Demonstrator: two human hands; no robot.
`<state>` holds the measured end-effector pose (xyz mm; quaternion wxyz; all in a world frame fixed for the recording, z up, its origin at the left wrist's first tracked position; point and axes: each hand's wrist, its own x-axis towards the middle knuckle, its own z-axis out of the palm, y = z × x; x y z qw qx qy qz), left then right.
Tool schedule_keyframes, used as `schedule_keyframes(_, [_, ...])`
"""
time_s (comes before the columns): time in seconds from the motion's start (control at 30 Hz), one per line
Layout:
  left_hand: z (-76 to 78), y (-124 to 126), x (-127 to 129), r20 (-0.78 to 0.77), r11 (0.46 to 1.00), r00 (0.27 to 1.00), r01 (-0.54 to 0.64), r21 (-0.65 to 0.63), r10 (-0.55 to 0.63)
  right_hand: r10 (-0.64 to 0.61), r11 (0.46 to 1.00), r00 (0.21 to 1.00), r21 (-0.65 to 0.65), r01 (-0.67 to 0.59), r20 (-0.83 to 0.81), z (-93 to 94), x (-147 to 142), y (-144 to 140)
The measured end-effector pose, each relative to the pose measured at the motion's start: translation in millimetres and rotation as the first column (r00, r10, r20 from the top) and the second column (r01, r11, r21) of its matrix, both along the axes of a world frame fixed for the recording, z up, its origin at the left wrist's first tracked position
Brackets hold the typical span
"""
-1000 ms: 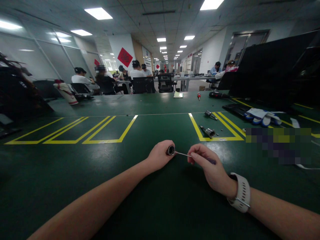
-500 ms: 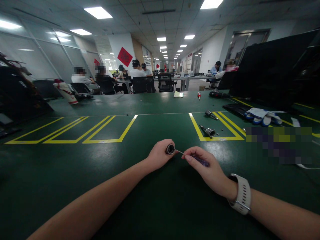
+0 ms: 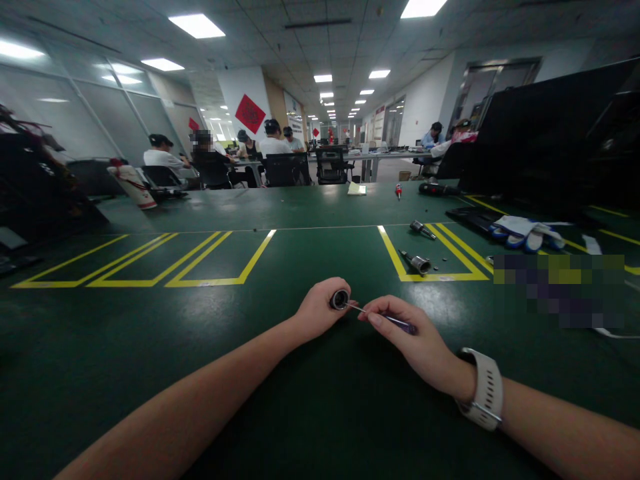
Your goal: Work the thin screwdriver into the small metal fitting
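Observation:
My left hand (image 3: pixel 320 308) is closed around a dark, round, hollow metal part (image 3: pixel 339 299), its open end facing me. Between the thumb and fingers of my right hand (image 3: pixel 407 330) is a thin screwdriver (image 3: pixel 400 325) with a dark purplish handle. Its shaft points left, and the tip meets the rim of the hollow part; whether it goes inside I cannot tell. Beyond my right hand, in a yellow-taped box, lie two similar metal parts with shafts, a nearer one (image 3: pixel 416 263) and a farther one (image 3: pixel 423 231). A few tiny pieces (image 3: pixel 437 268) lie beside them.
White-and-blue gloves (image 3: pixel 527 233) lie on the right, near a dark monitor-like panel (image 3: pixel 545 133). Farther back are a red screwdriver (image 3: pixel 399 191), a dark power tool (image 3: pixel 437 189) and a paper pad (image 3: pixel 357 189). Yellow tape (image 3: pixel 210 282) marks the green table (image 3: pixel 240 400). Several people sit beyond.
The screwdriver and my right fingers have shifted slightly left, toward the hollow part. The hollow part has turned a little more toward me. Everything on the table stays in place.

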<state>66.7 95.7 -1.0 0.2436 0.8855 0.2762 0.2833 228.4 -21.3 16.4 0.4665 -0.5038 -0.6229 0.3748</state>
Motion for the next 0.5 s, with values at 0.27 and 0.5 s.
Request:
schedule_keyframes(0.27, [0.6, -1.5, -1.6, 0.017, 0.999, 1.0, 0.011, -0.033, -0.011, 0.04, 0.99, 0.936, -0.111, -0.084, -0.35, -5.5, 3.9, 6.1])
schedule_keyframes(0.5, [-0.4, -3.2, -2.9, 0.033, 0.999, 0.999, 0.031, -0.027, -0.03, 0.003, 0.964, 0.814, -0.216, -0.157, -0.581, -7.8, 6.5, 10.9])
